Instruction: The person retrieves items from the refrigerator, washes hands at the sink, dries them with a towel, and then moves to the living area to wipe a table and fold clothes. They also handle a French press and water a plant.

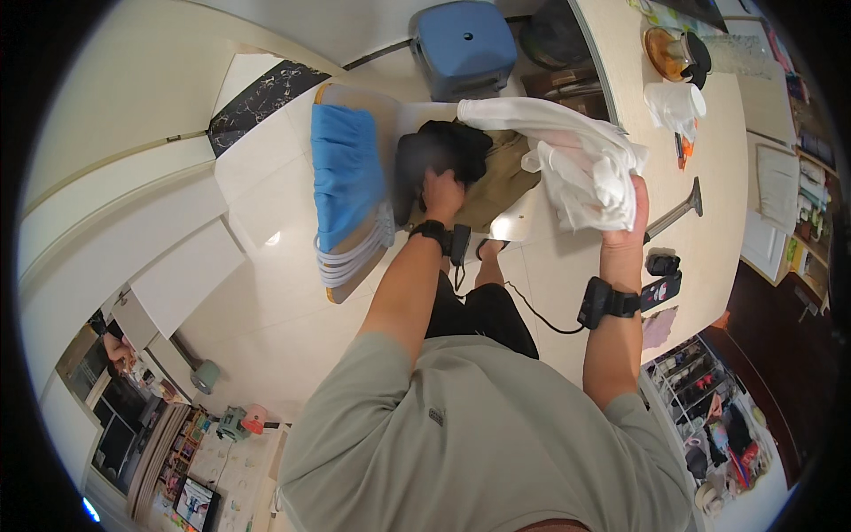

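My left hand (pixel 443 194) is on a bundle of black cloth (pixel 452 149), its fingers bent into the fabric. Under and beside the black cloth lies an olive-brown garment (pixel 498 189). My right hand (pixel 628 219) grips a white garment (pixel 592 153), raised beside the table edge, with its long end stretching left over the olive cloth. To the left, a blue gathered cloth (pixel 346 176) covers part of a chair backrest, and white plastic hangers (pixel 356 256) hang around its nearer end. The pale seat (pixel 425 113) shows behind the black cloth.
A blue plastic stool (pixel 465 43) stands ahead on the floor. On the wooden table (pixel 715 239) at right are a glass teapot (pixel 668 56), a stack of white cups (pixel 675 103), a grey-handled tool (pixel 678 209) and a phone (pixel 660 291). A cable hangs beside my legs.
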The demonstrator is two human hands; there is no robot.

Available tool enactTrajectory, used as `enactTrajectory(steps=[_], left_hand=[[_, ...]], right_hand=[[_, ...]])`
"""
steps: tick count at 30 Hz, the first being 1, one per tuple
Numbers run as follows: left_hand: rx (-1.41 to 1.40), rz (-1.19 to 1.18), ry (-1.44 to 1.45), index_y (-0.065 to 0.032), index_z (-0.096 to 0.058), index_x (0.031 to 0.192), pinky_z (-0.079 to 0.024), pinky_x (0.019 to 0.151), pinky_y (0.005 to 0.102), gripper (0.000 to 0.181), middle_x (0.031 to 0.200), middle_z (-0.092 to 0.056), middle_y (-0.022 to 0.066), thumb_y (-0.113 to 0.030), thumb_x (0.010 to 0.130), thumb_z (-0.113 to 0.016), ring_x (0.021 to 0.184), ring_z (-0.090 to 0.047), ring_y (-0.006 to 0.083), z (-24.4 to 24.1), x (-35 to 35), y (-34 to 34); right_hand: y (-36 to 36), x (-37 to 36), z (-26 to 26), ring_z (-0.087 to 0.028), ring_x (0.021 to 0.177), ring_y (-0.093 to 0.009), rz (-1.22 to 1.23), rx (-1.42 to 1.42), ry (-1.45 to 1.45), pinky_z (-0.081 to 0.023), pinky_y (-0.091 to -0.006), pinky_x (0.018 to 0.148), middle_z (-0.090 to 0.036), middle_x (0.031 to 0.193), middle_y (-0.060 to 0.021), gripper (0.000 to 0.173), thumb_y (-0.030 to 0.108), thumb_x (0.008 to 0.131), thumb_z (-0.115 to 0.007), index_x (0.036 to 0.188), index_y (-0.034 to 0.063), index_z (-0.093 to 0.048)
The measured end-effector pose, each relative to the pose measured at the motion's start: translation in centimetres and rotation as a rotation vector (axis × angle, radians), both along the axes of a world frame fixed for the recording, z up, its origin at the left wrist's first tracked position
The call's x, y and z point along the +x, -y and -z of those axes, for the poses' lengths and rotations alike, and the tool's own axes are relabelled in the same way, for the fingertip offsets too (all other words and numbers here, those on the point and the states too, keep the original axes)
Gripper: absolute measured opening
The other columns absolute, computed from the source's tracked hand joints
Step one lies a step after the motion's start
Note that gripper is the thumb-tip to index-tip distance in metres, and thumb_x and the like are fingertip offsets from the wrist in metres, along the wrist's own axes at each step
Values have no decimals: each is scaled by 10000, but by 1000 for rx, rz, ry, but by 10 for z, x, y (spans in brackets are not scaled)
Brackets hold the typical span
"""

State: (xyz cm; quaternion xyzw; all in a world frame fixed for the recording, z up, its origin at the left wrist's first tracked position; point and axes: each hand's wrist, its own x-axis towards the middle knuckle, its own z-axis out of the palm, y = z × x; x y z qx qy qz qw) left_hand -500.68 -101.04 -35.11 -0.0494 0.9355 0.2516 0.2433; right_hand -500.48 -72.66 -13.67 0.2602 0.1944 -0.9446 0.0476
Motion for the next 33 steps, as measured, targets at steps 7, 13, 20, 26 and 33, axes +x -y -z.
enactTrajectory(steps=[7,13,20,26,33], left_hand=[[458,-463,-224,46,-549,1000,-439,822,440,326,979,-621,258,-259,908,-475,908,-584,409,-47,-57,30],[1157,-688,-162,55,-563,1142,-447,820,288,374,1015,-621,63,-245,920,-557,939,-554,140,-178,-94,46],[1180,-452,26,4,-582,1145,-455,735,236,312,1033,-632,24,-225,935,-557,940,-574,104,-274,-80,0],[1398,-378,-138,19,-586,1093,-479,889,294,310,1052,-628,73,-256,1002,-475,977,-607,163,-306,-84,26],[849,-61,-591,29,-497,1242,-421,978,348,476,1218,-582,132,-154,847,-690,1129,-560,217,-351,-70,74]], right_hand=[[-3,16,6,-647,940,-224,-105,-46,-18,-543,-366,843,-661,1032,-143,318,188,917,-516,1162,-11,-557],[43,5,32,-678,827,-244,-307,386,258,-567,-365,748,-662,984,-141,302,106,872,-588,1105,-84,-557],[121,-31,-39,-537,1125,-173,-434,1406,-451,-444,-285,927,-501,1335,-125,921,5,759,-734,1494,42,-179],[98,-84,-109,-568,893,-74,-518,1260,-498,-468,-236,814,-656,966,-3,274,-3,856,-632,1129,-2,-614],[109,-106,-221,-558,949,-87,-555,1176,-713,-454,-247,863,-639,1032,-3,272,57,878,-647,1142,-3,-618]])
